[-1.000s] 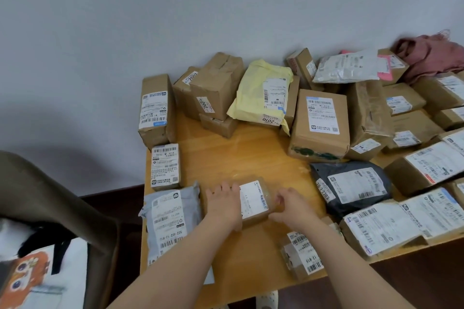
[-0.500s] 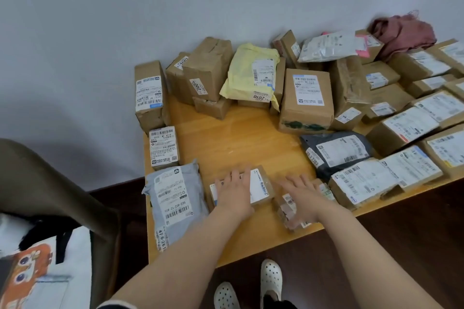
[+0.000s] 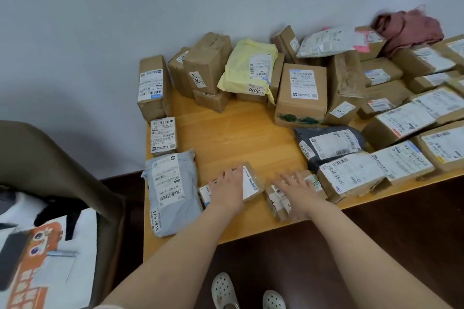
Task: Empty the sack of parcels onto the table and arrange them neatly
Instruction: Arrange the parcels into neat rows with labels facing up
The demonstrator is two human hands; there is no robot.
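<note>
Many brown cardboard parcels with white labels cover the wooden table [image 3: 241, 133]. My left hand [image 3: 227, 189] lies flat on a small brown parcel [image 3: 252, 183] near the front edge. My right hand [image 3: 297, 194] rests on another small taped parcel [image 3: 276, 199] just to its right, fingers spread over it. A grey mailer bag [image 3: 169, 190] lies left of my left hand. A black mailer [image 3: 329, 145] and a flat labelled box [image 3: 351, 178] sit to the right. A yellow mailer [image 3: 248, 68] leans on boxes at the back.
A pink cloth [image 3: 406, 29] lies at the table's far right corner by the wall. An olive-brown sack [image 3: 50, 170] stands at the left, beside a white bag with an orange print [image 3: 37, 258]. My white shoes [image 3: 223, 291] stand on the dark floor below.
My right hand moved from the parcel under my left hand onto the smaller parcel to its right. My left hand stayed on its parcel. The view shifted back from the table.
</note>
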